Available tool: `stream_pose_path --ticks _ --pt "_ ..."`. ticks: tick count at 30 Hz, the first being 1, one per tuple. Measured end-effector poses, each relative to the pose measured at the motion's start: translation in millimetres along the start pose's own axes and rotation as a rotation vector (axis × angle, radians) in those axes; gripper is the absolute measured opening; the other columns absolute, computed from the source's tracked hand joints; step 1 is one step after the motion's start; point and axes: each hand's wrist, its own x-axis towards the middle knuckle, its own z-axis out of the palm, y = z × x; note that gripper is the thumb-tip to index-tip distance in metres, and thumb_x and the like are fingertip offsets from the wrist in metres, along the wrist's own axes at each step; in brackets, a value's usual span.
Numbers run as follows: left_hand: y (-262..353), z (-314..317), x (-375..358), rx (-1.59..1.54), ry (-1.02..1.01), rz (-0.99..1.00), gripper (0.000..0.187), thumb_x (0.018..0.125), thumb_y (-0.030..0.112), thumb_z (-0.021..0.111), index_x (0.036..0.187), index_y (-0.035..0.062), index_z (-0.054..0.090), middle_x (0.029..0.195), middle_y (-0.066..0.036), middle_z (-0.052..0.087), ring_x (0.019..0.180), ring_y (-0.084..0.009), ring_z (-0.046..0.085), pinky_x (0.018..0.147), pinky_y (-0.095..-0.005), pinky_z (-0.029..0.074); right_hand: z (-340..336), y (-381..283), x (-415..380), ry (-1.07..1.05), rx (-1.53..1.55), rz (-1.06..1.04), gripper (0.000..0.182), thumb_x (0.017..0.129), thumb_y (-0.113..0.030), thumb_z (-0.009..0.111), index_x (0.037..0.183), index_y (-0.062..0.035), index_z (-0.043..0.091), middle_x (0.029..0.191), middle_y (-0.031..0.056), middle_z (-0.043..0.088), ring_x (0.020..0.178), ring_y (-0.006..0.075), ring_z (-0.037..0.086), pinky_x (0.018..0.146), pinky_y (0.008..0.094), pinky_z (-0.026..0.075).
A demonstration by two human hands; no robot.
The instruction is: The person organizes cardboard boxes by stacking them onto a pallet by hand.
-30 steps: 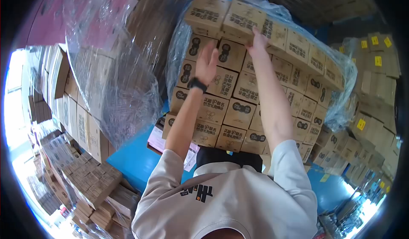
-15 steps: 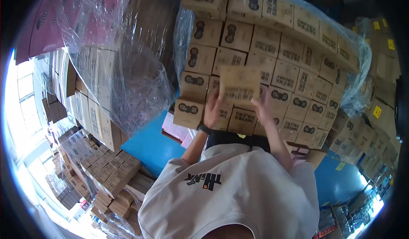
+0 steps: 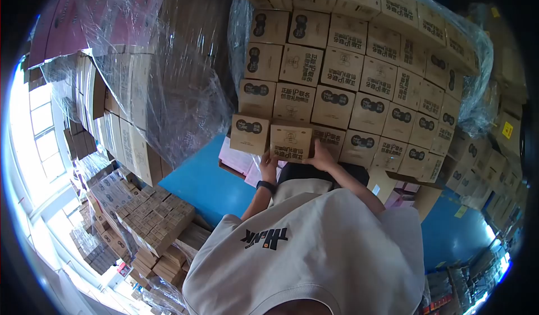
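A small brown cardboard box (image 3: pixel 291 141) with dark printed lettering is held at the near edge of a stack of similar boxes. My left hand (image 3: pixel 269 168), with a dark band on its wrist, grips its lower left corner. On the opposite side, my right hand (image 3: pixel 322 156) clasps the box near its lower right corner. To its left sits a box with a round black logo (image 3: pixel 249 133), and another printed box (image 3: pixel 329 137) is partly hidden behind my right hand. Rows of matching boxes (image 3: pixel 333 106) stretch away beyond.
Clear plastic wrap (image 3: pixel 477 73) hangs along the stack's far and right edges. More wrapped cartons (image 3: pixel 132 101) stand at the left under a pink sheet (image 3: pixel 101 23). Blue floor (image 3: pixel 196 174) shows between the stacks. Pink boxes (image 3: pixel 238 160) lie low beneath the near edge.
Both hands have brought the box down toward my body, from above the stack to its near row. The camera view has shifted slightly.
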Motion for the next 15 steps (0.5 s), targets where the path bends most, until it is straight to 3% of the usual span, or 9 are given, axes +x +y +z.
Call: stream_pose_path --ticks 3,4,7,8,11,13,15 --pt "7.0 -5.2 -10.2 -0.223 0.125 -0.203 0.048 0.089 0.016 0.059 0.131 -0.0058 0.048 0.114 -0.013 0.059 0.098 -0.0192 0.059 0.08 -0.0301 0.049 7.1 13.6 7.5 0.042 -0.092 -0.055 0.092 0.068 -0.031 0.082 0.136 0.0015 0.029 0.13 0.0291 0.05 0.122 0.0407 0.05 0.101 0.0437 0.042" --pt "19.6 -9.7 -18.3 -0.206 0.065 -0.263 0.047 0.089 0.017 0.06 0.13 -0.0023 0.047 0.112 -0.012 0.057 0.096 -0.0208 0.059 0.076 -0.0321 0.05 4.6 14.3 9.1 0.06 -0.124 -0.083 0.092 0.068 -0.033 0.081 0.136 0.0016 0.03 0.129 0.0285 0.051 0.12 0.041 0.051 0.1 0.0441 0.043" --pt "55.3 -0.7 -34.7 -0.136 0.107 -0.151 0.044 0.087 0.016 0.062 0.125 0.0014 0.046 0.106 -0.009 0.056 0.092 -0.0202 0.059 0.075 -0.032 0.05 -25.0 1.6 5.4 0.004 -0.23 0.016 0.086 0.07 -0.035 0.08 0.134 0.0008 0.035 0.126 0.0263 0.055 0.117 0.0393 0.055 0.098 0.043 0.044" --pt "55.9 -0.5 -28.7 0.011 0.052 0.096 0.042 0.086 0.015 0.063 0.121 0.0031 0.045 0.106 -0.01 0.054 0.09 -0.022 0.06 0.072 -0.0322 0.05 -35.0 -1.1 8.0 0.032 -0.223 0.016 0.083 0.072 -0.034 0.078 0.135 -0.0003 0.036 0.125 0.0245 0.056 0.117 0.0373 0.055 0.098 0.0425 0.045" --pt "106.1 22.8 -3.9 0.222 0.077 0.554 0.045 0.085 0.015 0.064 0.123 0.0016 0.044 0.11 -0.013 0.053 0.094 -0.0263 0.059 0.078 -0.0354 0.049 -66.7 -27.7 25.8 0.078 -0.146 -0.006 0.074 0.08 -0.033 0.073 0.137 -0.0028 0.038 0.123 0.0196 0.059 0.114 0.0317 0.057 0.095 0.0412 0.047" --pt "148.4 36.9 22.8 0.498 0.114 0.672 0.048 0.087 0.012 0.064 0.128 0.0019 0.042 0.12 -0.013 0.049 0.111 -0.025 0.05 0.093 -0.0401 0.042 -101.1 -69.5 50.7 0.062 -0.028 -0.058 0.069 0.084 -0.032 0.071 0.138 -0.0036 0.038 0.12 0.0171 0.06 0.11 0.0289 0.059 0.091 0.0401 0.048" --pt "172.4 47.2 57.2 0.469 0.074 0.754 0.059 0.084 0.016 0.066 0.134 0.003 0.038 0.129 -0.016 0.047 0.119 -0.0294 0.045 0.101 -0.0422 0.036 -116.1 -105.9 92.5 0.234 0.189 -0.221 0.067 0.087 -0.035 0.068 0.14 -0.0063 0.037 0.116 0.0146 0.062 0.104 0.0259 0.061 0.088 0.0403 0.049"
